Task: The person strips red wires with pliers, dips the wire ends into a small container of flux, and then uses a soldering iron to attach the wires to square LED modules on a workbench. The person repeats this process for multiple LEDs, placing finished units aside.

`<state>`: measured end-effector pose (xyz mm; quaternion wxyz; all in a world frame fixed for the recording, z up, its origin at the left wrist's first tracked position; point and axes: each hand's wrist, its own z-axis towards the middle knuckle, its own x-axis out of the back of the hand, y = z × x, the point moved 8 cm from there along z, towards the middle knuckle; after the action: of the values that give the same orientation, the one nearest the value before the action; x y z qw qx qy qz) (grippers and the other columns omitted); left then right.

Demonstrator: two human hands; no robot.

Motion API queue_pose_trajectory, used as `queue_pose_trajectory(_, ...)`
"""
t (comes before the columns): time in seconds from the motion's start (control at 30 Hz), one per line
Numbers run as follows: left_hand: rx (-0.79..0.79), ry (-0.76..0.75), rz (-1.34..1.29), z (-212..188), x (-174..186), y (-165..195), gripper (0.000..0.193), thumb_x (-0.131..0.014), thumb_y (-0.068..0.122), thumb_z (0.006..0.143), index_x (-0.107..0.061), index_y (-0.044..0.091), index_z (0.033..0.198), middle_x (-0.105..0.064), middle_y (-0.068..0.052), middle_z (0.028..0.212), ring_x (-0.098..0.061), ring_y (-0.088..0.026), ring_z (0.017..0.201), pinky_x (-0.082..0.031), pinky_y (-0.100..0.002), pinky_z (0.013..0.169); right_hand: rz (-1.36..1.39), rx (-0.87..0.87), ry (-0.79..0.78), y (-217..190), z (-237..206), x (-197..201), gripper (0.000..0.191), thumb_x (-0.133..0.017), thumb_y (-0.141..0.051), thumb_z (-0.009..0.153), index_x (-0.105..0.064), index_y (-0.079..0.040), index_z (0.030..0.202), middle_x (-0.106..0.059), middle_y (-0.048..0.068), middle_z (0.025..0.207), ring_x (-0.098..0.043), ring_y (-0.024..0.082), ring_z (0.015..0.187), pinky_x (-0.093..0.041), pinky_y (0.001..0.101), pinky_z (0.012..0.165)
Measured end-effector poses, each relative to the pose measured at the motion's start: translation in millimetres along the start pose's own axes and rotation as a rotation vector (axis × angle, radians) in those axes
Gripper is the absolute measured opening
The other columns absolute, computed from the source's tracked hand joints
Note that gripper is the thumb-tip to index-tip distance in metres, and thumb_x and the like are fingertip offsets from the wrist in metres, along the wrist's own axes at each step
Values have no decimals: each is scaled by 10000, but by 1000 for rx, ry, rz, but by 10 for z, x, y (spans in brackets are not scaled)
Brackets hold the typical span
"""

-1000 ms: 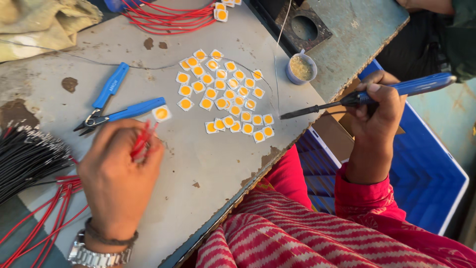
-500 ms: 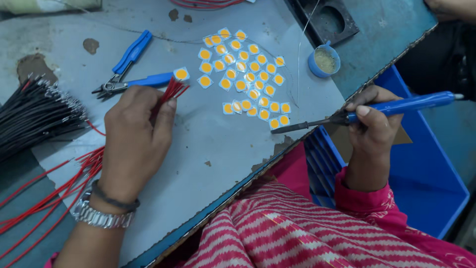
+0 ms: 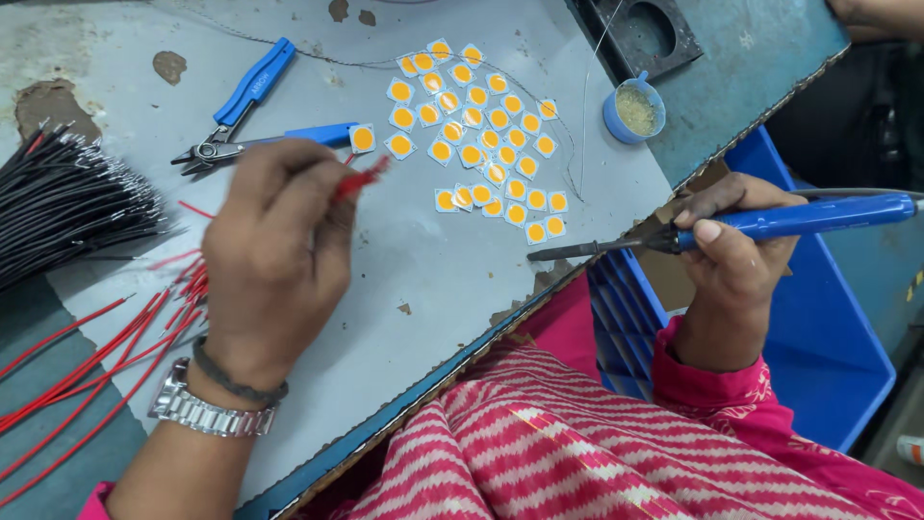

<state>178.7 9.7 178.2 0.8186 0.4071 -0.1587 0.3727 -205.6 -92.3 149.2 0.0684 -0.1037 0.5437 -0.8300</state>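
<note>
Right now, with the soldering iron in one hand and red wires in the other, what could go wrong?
The soldering iron tip hangs past the table edge above the lap, so it might burn cloth. The left hand pinching the red wires may brush the loose yellow chips and scatter them.

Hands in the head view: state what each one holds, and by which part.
Left hand pinches short red wires near one end. Right hand grips a soldering iron by the front of its blue handle.
</note>
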Motion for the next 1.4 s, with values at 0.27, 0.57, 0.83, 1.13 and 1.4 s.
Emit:
queue_pose_trajectory(0.27, -6, -282, -113, -112, -381, 185, 182, -730, 63, 860, -694, 27, 1035, -647, -120, 872, -663, -327, 735, -522, -433, 626, -91, 160, -98, -270, -36, -164, 320, -748, -223, 916, -660, 77, 847, -641, 135, 734, -540, 148, 543, -407, 237, 548)
queue_pose_trajectory(0.57, 28, -356, -117, -145, -472, 126, 136, -712, 94, 879, -694, 37, 1002, -637, -114, 830, -657, -328, 699, -516, -439, 602, -239, 429, -360, -654, 127, -502, 219, -695, -160, 850, -623, 35, 780, -632, 92, 683, -596, 177, 496, -455, 262, 458)
queue_pose_trajectory(0.83, 2, -360, -96, -154, -491, 139, 145, -716, 90, 863, -695, 39, 997, -640, -113, 841, -664, -329, 712, -524, -439, 617, -363, 529, -439, -908, 121, -770, 236, -688, -188, 862, -634, 12, 749, -606, 68, 607, -525, 161, 459, -373, 285, 442)
queue_pose_trajectory(1.13, 2, -366, -88, -147, -488, 141, 143, -717, 99, 871, -696, 38, 998, -644, -112, 845, -666, -330, 715, -525, -441, 618, -299, 538, -443, -937, 128, -755, 250, -700, -200, 854, -633, 7, 732, -599, 58, 577, -475, 127, 419, -325, 288, 431)
queue_pose_trajectory(1.4, 0, -364, -87, -146, -495, 147, 134, -716, 98, 870, -694, 41, 990, -646, -111, 846, -667, -329, 716, -527, -441, 624, -321, 546, -454, -909, 120, -752, 242, -690, -195, 857, -632, 13, 746, -593, 71, 579, -480, 136, 426, -323, 273, 407)
